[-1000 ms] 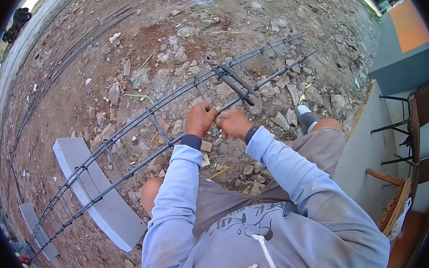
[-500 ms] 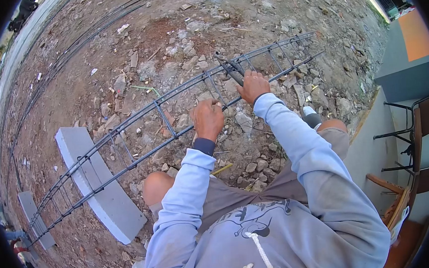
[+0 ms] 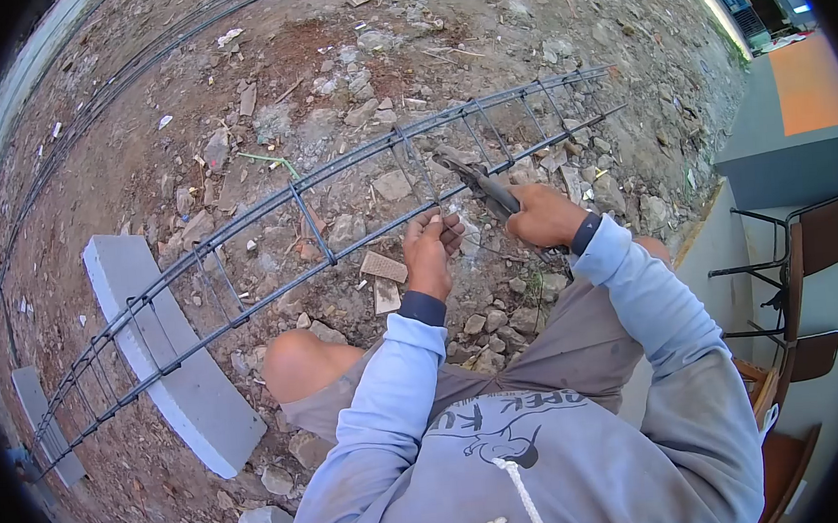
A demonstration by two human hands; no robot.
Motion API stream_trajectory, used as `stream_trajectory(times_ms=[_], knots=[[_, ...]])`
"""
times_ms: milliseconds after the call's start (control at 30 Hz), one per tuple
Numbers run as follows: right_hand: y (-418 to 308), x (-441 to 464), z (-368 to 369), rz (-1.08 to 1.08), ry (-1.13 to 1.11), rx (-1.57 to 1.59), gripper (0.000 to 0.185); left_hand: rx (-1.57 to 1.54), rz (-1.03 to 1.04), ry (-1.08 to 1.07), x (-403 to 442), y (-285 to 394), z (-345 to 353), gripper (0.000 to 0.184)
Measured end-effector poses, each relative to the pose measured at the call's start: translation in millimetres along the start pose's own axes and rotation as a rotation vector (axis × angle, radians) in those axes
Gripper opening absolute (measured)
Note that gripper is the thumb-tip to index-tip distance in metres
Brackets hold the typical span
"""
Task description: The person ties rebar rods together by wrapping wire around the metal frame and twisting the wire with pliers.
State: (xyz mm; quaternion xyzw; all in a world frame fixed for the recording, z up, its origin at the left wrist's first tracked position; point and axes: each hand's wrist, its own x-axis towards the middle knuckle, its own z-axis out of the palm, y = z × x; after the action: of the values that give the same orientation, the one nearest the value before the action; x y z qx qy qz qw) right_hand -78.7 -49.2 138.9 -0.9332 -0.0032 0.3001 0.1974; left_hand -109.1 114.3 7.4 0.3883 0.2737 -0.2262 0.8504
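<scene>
A long rebar cage [image 3: 330, 259] of dark bars and tied stirrups runs diagonally over the rubble. My right hand [image 3: 544, 216] is wrapped round the handles of dark pliers [image 3: 485, 187], whose jaws point up and left over the cage's near bar. Just below that bar, near a stirrup joint, is my left hand [image 3: 430, 253], its fingers curled with the fingertips close together. Whatever it may pinch is too small to make out. A thin wire seems to hang between the two hands.
Under the cage's left part lie a pale block [image 3: 175, 354] and a smaller one [image 3: 47, 423]. Broken tile [image 3: 384, 267] and stones lie by my knees. Chairs [image 3: 825, 235] stand at the right, near a grey and orange wall [image 3: 812, 83]. Long bars lie at upper left.
My right hand has picked the pliers up off the cage and brought them down and right. My left hand, earlier at the near bar beside the right, is now turned with its fingers up.
</scene>
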Motion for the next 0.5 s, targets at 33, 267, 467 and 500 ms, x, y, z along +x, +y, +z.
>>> stream_trajectory(times_ms=[33,267,467,500], knots=[[2,-7,1,-0.017,0.004,-0.027,0.038,-0.001,0.004,0.004,1,1,-2,0.024],[-12,-33,6,-0.002,-0.093,-0.208,0.065,0.038,-0.002,0.009,3,0,-7,0.023],[-20,-42,14,0.052,-0.089,-0.388,0.078,0.069,0.015,-0.010,2,3,-8,0.021],[-22,-43,17,0.060,-0.068,-0.437,0.079,0.066,0.020,-0.007,2,3,-7,0.021]])
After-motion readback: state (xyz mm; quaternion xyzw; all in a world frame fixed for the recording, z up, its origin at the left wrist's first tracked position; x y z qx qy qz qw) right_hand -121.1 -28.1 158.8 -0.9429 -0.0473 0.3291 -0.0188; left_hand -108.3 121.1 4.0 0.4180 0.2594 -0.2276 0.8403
